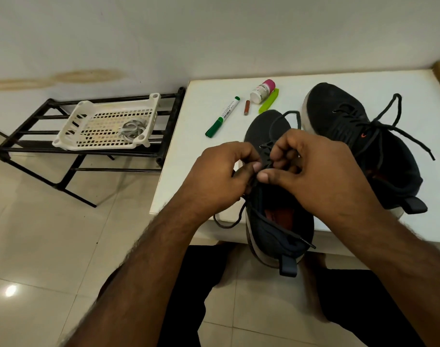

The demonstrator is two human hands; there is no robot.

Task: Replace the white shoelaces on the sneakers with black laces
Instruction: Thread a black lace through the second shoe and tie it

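A dark sneaker (266,126) lies at the white table's front edge, heel overhanging toward me. My left hand (219,171) and my right hand (314,169) meet over its tongue, both pinching the black lace (287,116). One lace end trails off the table edge at the left, another lies across the heel opening. A second dark sneaker (344,113) lies to the right, threaded with a black lace whose loose ends spread over the table. The white laces (132,130) lie coiled in a white basket (88,136).
The basket rests on a black metal rack (26,146) left of the white table (186,156). A green marker (222,116), a small brown battery (247,107), a pink-capped bottle (262,90) and a lime-green clip (269,100) lie behind the sneakers. My knees are under the table.
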